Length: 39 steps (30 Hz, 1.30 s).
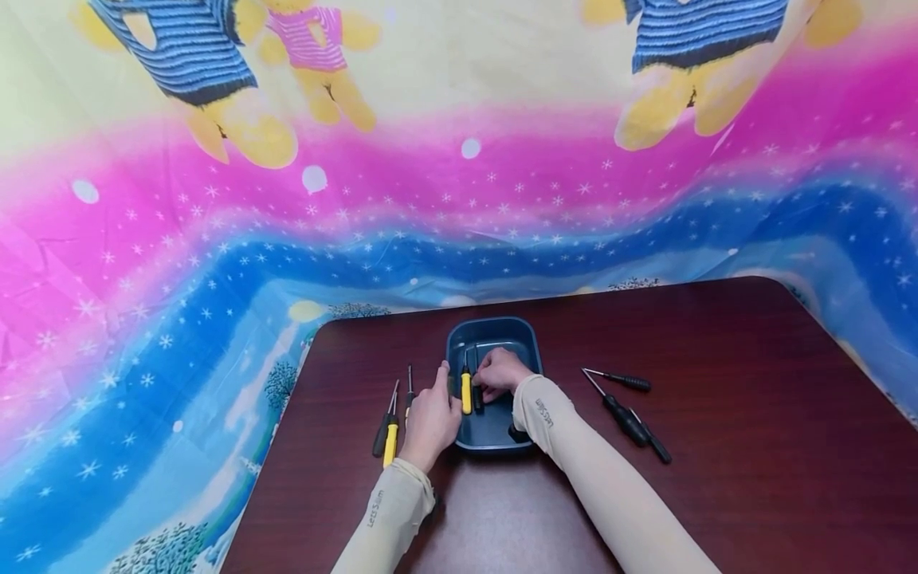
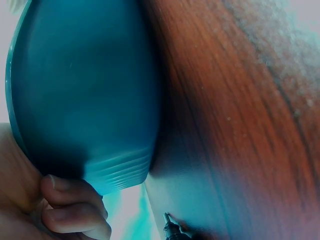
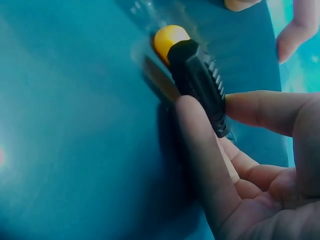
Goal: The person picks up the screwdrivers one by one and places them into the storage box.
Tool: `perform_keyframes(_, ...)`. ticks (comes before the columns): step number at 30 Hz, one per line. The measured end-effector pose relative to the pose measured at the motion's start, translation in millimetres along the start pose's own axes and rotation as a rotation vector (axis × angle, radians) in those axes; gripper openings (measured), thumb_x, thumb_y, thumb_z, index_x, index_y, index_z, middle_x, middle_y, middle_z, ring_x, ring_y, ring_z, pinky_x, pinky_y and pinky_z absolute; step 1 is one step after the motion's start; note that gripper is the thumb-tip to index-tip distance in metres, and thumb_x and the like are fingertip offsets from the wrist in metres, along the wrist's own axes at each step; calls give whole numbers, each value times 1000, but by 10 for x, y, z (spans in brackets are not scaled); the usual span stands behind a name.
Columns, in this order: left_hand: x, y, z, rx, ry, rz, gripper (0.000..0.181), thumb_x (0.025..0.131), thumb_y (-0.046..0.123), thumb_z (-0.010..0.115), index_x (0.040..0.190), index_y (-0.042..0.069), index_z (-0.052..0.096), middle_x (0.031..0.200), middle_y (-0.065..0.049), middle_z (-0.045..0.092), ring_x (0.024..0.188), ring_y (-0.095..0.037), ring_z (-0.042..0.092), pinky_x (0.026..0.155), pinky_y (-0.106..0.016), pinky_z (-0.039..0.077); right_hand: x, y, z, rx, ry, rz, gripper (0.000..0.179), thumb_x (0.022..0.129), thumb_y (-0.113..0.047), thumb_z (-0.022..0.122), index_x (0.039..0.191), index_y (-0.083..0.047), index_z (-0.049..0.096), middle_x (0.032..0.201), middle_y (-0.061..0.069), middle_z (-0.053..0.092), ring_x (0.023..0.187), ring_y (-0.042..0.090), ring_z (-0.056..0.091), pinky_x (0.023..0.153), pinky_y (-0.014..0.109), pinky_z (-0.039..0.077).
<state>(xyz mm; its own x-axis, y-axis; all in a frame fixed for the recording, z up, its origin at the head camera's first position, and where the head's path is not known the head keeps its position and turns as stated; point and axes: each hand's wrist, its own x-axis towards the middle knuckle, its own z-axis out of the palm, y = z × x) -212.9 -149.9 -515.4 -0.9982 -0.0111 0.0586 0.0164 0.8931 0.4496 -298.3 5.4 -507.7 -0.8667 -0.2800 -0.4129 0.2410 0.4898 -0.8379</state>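
Note:
A dark blue plastic tray (image 1: 495, 441) stands on the table. My left hand (image 1: 433, 416) grips its left rim; in the left wrist view, curled fingers (image 2: 75, 205) lie against the tray's outer wall (image 2: 90, 95). Inside the tray, my right hand (image 1: 500, 373) pinches a black-handled screwdriver (image 3: 197, 80) between thumb and fingers. Right beside that handle lies a yellow-handled screwdriver (image 1: 467, 392), its shaft toward the tray's far end. Another black object (image 1: 516, 434) in the near right corner is partly hidden by the right sleeve.
Left of the tray lie a black-handled screwdriver (image 1: 382, 434), a yellow-handled one (image 1: 390, 443) and another (image 1: 409, 389) partly behind my left hand. On the right are three black tools, including screwdrivers (image 1: 625, 419). A printed curtain (image 1: 459, 199) hangs behind the brown table (image 1: 753, 399).

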Motion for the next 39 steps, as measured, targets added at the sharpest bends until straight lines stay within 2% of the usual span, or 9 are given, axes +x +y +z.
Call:
perform_keyframes(8,3,3,1,-4,4,-1,66,100,15,61,161,10,36,58,0,49,47,-17,46,50,-30,39,75,16,27,-29,19,27,11,94,-8,72,102,-2,68,82,13,71,56,13,68,61,30,61)
perform_keyframes(15,4,4,-5,-3,4,-1,67,99,17,64,160,10,36,59,0,51,50,-17,47,53,-31,41,50,0,35,-26,26,14,8,93,-4,72,99,0,69,81,15,72,56,14,70,63,32,62)
perform_keyframes(27,-13,-8,7,-14,0,1,67,100,17,63,161,10,36,59,0,51,48,-17,47,52,-30,41,93,32,33,-24,15,41,9,94,-5,72,101,-2,68,85,15,72,57,14,69,62,31,61)
perform_keyframes(39,-15,21,-30,-12,-4,-3,67,100,17,63,161,10,36,59,0,51,49,-17,47,53,-31,41,87,28,20,-37,14,13,10,94,-6,73,100,-2,67,85,16,72,58,15,71,62,32,62)
